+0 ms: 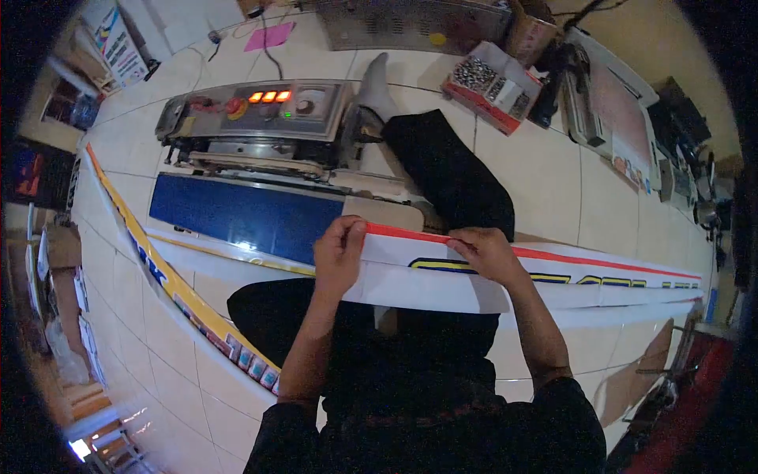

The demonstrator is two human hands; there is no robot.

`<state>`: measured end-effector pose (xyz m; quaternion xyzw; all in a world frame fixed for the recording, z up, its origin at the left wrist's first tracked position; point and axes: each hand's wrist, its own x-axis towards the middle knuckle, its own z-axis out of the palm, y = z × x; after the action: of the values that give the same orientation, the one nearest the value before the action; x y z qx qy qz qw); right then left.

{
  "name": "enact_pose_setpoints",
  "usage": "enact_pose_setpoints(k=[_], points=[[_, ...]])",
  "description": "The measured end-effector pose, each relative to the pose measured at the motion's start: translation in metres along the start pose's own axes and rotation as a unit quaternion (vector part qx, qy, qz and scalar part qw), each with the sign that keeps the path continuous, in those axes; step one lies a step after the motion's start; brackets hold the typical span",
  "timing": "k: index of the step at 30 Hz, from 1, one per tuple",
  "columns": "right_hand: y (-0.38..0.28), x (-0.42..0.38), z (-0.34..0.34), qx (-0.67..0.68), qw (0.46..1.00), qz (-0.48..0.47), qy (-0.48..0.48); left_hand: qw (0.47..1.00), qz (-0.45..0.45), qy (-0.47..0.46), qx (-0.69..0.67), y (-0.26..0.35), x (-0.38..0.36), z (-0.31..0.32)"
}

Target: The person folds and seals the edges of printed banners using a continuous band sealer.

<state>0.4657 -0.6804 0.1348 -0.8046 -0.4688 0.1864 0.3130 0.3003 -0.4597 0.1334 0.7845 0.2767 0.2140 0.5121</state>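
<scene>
A long white banner (430,294) with a red top edge and yellow-and-blue lettering stretches across my lap and off to the right. My left hand (339,254) pinches its red edge at the near left end. Further along the same edge, my right hand (488,253) grips the banner between thumb and fingers. The strip looks folded lengthwise, and part of its lettering is hidden. Just beyond my hands stands a band sealing machine (260,114) with lit orange displays, a red button and a dial. Its blue conveyor belt (245,213) faces me.
A yellow printed banner (181,288) runs along the floor at my left. Beyond my outstretched leg (454,166) sits a box of small metal parts (493,83). A metal cabinet (410,25) is at the back, and a pink sheet (269,36) lies on the tiles.
</scene>
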Motion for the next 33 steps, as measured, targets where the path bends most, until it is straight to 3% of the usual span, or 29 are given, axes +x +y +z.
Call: enact_pose_setpoints(k=[4,6,11,20,23,26,29,33], points=[[0.031,-0.020,-0.013,0.020,0.999,0.043,-0.017,0.999,-0.020,0.007,-0.027,-0.001,0.005,0.004],[0.049,-0.028,-0.018,0.027,0.998,0.046,-0.021,0.999,-0.010,0.010,0.038,0.001,0.011,0.004],[0.083,-0.039,-0.039,0.027,0.993,0.090,-0.075,0.999,-0.035,-0.001,-0.011,-0.019,0.024,0.011],[0.122,-0.037,-0.048,0.092,0.982,0.088,-0.139,0.999,-0.047,-0.013,-0.006,-0.043,0.048,0.024],[0.134,-0.032,-0.046,0.128,0.984,0.025,-0.119,1.000,-0.024,0.003,-0.014,-0.049,0.052,0.029],[0.133,-0.027,-0.050,0.125,0.981,0.045,-0.139,0.999,-0.023,0.014,0.025,-0.069,0.057,0.031],[0.130,-0.017,-0.054,0.151,0.962,0.163,-0.157,0.999,-0.028,0.019,0.009,-0.062,0.065,0.031],[0.128,-0.003,-0.058,0.102,0.971,0.139,-0.168,0.997,-0.023,0.059,-0.032,-0.048,0.069,0.031]])
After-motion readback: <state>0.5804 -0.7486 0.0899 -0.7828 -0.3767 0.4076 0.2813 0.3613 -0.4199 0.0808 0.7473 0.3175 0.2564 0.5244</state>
